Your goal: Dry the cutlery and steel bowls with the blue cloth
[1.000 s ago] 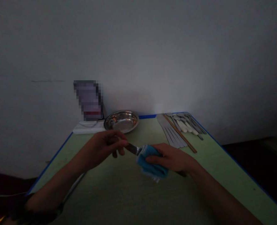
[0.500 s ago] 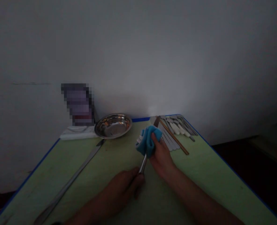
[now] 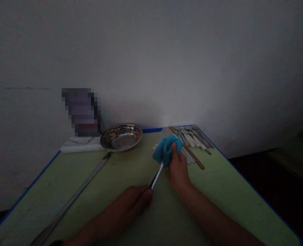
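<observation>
My left hand (image 3: 138, 200) is closed around the handle end of a metal table knife (image 3: 156, 177), which slants up and away from me. My right hand (image 3: 178, 167) pinches a folded blue cloth (image 3: 168, 148) around the knife's upper part, so the blade is hidden. Both hands are above the middle of the table. Left of them lies a long, thin metal utensil (image 3: 82, 188), its dark tip close to the bowl; its kind is unclear.
A steel bowl (image 3: 122, 147) stands at the back of the green table (image 3: 218, 194), beside a blurred upright panel (image 3: 81, 112) on a white base (image 3: 82, 147). At the back right lie a slotted turner (image 3: 191, 159), wooden chopsticks (image 3: 199, 163) and several utensils, some white-handled (image 3: 196, 140).
My left hand has moved from near the blade to the knife's handle end. The knife has swung to point away, and the cloth has shifted up and slightly right. My view has turned right.
</observation>
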A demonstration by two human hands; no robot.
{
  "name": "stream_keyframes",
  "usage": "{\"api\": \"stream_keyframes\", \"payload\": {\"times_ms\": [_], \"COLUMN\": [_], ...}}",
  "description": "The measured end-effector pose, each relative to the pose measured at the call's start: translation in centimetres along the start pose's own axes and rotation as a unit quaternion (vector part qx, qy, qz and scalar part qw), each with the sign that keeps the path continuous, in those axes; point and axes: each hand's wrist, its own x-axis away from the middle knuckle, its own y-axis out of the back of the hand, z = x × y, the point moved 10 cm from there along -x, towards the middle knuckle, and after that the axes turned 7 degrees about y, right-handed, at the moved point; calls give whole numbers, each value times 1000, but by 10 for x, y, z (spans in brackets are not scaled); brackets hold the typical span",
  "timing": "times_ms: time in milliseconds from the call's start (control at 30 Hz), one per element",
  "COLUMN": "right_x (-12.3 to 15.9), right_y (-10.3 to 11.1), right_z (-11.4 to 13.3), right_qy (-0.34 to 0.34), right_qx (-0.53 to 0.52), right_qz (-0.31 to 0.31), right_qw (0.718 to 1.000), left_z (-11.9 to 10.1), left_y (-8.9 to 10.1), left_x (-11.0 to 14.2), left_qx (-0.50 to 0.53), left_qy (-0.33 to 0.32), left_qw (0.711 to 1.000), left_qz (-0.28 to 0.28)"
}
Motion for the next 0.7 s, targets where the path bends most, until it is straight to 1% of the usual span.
{"api": "stream_keyframes", "payload": {"times_ms": [67, 167, 233, 300, 367, 433, 533, 633, 700], "right_x": [20, 37, 39, 37, 32, 24, 4, -16, -25], "right_y": [-12, -31, -34, -32, -28, -20, -2, 20, 32], "right_z": [-8, -9, -9, -12, -17, -21, -20, -15, -13], "right_qy": [-42, -58, -64, -75, -89, -99, -88, -61, -49], "right_qx": [6, -18, -38, -57, -77, -98, -122, -134, -131], "right_qz": [4, 42, 44, 36, 23, 1, -42, -91, -117], "right_qw": [999, 997, 996, 995, 993, 990, 988, 985, 983], "left_z": [4, 8, 7, 4, 3, 5, 6, 3, 1], "left_y": [3, 4, 4, 4, 1, -1, 0, 1, 1], "left_x": [-4, -8, -8, -6, -3, 1, 4, 5, 6], "left_qx": [29, 62, 76, 79, 63, 30, -4, 7, 32], "left_qy": [11, 17, 7, -5, -1, 18, 35, 28, 19], "left_qw": [999, 998, 997, 997, 998, 999, 999, 999, 998], "left_qz": [-9, -23, -22, -10, 12, 29, 30, 34, 46]}}
